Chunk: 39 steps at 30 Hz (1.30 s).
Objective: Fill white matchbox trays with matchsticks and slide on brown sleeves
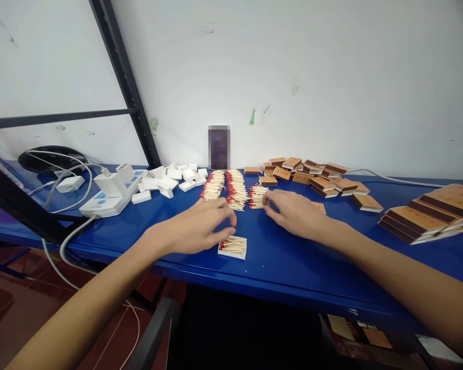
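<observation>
On a blue table lie three piles of red-tipped matches. My left hand rests over a white open tray of matches, its fingers curled at the tray's far end. My right hand reaches to the rightmost pile, its fingertips pinched on a few matches there.
Several white inner trays lie left of the matches. Brown matchbox sleeves are heaped behind my right hand, with flat stacks at far right. A white power strip with cables and a black metal frame stand at left.
</observation>
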### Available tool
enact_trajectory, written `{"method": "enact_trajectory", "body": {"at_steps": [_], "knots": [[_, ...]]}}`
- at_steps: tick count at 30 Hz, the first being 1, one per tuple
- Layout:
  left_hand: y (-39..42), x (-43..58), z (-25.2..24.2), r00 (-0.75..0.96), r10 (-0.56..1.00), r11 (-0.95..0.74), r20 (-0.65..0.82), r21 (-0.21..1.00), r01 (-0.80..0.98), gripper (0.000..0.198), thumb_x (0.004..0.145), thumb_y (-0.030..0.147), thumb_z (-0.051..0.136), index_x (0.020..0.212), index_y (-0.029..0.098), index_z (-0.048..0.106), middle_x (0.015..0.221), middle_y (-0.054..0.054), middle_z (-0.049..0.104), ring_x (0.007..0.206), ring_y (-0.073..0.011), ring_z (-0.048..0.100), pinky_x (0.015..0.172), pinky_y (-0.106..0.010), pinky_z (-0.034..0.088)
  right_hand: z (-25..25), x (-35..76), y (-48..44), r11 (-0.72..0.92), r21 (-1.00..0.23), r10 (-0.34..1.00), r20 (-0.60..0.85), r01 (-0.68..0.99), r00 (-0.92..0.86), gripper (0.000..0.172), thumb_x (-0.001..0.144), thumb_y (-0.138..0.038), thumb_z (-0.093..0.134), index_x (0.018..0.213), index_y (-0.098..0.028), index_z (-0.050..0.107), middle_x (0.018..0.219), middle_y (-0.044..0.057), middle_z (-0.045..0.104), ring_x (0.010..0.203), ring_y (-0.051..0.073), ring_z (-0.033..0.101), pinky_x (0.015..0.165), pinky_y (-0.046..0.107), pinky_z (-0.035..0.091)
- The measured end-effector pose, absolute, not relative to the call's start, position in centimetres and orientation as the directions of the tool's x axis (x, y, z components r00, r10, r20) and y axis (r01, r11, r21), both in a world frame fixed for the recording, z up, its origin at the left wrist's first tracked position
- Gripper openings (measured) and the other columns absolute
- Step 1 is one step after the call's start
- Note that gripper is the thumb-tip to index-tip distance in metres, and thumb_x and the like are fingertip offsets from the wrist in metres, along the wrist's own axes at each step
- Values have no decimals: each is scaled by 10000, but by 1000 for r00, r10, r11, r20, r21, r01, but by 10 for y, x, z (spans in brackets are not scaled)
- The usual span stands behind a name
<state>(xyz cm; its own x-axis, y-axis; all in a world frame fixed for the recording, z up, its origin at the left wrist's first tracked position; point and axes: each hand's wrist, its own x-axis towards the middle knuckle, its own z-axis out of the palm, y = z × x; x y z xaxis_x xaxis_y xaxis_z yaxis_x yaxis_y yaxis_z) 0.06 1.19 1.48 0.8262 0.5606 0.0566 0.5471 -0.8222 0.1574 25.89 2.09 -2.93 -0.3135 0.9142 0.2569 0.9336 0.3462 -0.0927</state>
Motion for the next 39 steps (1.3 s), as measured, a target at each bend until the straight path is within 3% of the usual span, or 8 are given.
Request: {"method": "enact_trajectory", "body": {"at_steps": [6,11,17,24,30,34,37,39], "knots": [[58,25,-2,826,550,-819,126,-112,563,209,970,264,457,1086,181,609,1018,-79,575,952,-227,555,825,-354,404,-35,256,23,319,-53,926,230,946,-299,146,952,-261,433,949,-217,573,993,68,659,879,231,613,641,296,363],[70,38,-6,816,572,-795,80,-188,576,204,978,249,434,1038,172,613,1011,-89,592,952,-238,556,804,-355,410,-37,257,26,331,-49,923,226,942,-312,147,953,-246,426,905,-206,559,970,74,657,885,230,615,666,301,376],[69,37,-8,819,567,-804,87,-157,574,198,980,220,409,1018,148,589,1033,-96,592,947,-224,546,836,-354,412,-39,258,25,361,-67,916,214,930,-340,170,979,-255,390,899,-202,531,965,80,652,852,213,613,686,305,389],[45,15,7,826,518,-855,222,90,512,197,973,266,413,951,167,582,950,-61,566,883,-188,523,821,-324,403,-32,255,18,373,-72,905,250,925,-345,188,989,-266,367,918,-193,525,947,84,647,808,213,602,645,310,369],[4,2,13,839,540,-820,62,264,508,141,918,300,528,883,202,623,933,-22,559,849,-168,528,797,-299,408,-32,252,15,370,-93,919,181,925,-349,169,966,-260,410,850,-211,523,913,61,651,798,208,595,593,296,312],[10,3,9,833,546,-822,94,255,510,154,929,310,510,947,199,615,941,-27,566,863,-174,534,793,-299,413,-35,255,17,389,-64,911,172,919,-374,169,980,-256,387,891,-203,521,953,75,649,842,218,600,617,296,320],[33,10,6,818,550,-835,167,150,530,193,955,294,456,988,173,603,929,-50,575,875,-189,536,797,-316,409,-32,252,13,419,-64,894,205,906,-399,175,983,-246,377,894,-193,519,932,81,640,807,208,583,631,298,330],[50,17,2,812,557,-829,171,56,557,187,947,264,460,991,157,607,949,-71,580,883,-203,539,796,-331,406,-28,243,4,476,-137,861,273,869,-428,147,966,-234,403,884,-191,517,877,63,626,758,187,557,634,292,340]]}}
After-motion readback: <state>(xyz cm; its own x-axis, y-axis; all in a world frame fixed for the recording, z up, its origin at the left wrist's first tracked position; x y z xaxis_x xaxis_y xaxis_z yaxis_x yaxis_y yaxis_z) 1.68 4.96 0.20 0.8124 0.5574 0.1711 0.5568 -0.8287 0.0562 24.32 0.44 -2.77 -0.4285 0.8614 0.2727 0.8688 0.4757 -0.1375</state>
